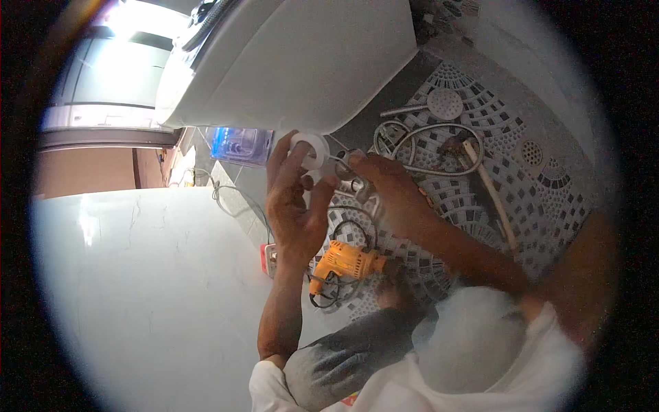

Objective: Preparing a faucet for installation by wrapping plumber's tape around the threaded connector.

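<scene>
The fingers of both hands cover much of a small metallic fitting (357, 185), and blur hides its exact shape and where its ends lie; the lens's dark rim cuts off the outer scene. A white ring-shaped roll (320, 147) sits just to the fitting's upper left, its round opening turned roughly toward the camera, its far edge partly lost behind fingers. The fitting seems to slant from upper left to lower right — its long axis is hard to settle. The left hand (292, 206) is half curled, grasping the roll among its raised fingers, the thumb near the fitting. The right hand (391, 192) is bent closed around the fitting, fingertips near the roll. Below them, an orange drill (347, 261) lies on the patterned floor (473, 226).
</scene>
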### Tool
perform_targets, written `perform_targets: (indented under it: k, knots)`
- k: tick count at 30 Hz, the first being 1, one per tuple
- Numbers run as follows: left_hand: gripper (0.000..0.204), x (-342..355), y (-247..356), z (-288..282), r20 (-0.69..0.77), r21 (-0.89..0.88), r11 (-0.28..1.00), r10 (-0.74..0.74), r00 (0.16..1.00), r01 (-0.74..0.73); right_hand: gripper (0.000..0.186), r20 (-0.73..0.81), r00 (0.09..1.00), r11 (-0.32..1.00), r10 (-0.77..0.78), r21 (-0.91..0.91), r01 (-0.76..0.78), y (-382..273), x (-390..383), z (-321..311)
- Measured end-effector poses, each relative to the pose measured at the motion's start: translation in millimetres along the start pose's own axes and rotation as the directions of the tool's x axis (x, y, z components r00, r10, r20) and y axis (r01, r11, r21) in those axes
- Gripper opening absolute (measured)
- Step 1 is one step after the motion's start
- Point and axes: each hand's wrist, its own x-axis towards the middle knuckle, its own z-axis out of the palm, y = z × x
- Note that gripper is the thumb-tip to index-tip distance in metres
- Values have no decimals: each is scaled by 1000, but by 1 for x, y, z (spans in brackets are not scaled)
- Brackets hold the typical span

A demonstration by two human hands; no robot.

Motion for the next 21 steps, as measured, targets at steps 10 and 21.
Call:
perform_targets:
  k: [10, 21]
  knots:
    - [48, -8, -12, -22, 68, 164, 852, -512, 856, 497, 20, -139, 924, 858, -358, -438, 266, 2, 8, -15]
    - [41, 2, -16, -12, -41, 29, 932, -361, 932, 362, 41, -100, 969, 800, -226, -586, 126, -13, -10, 16]
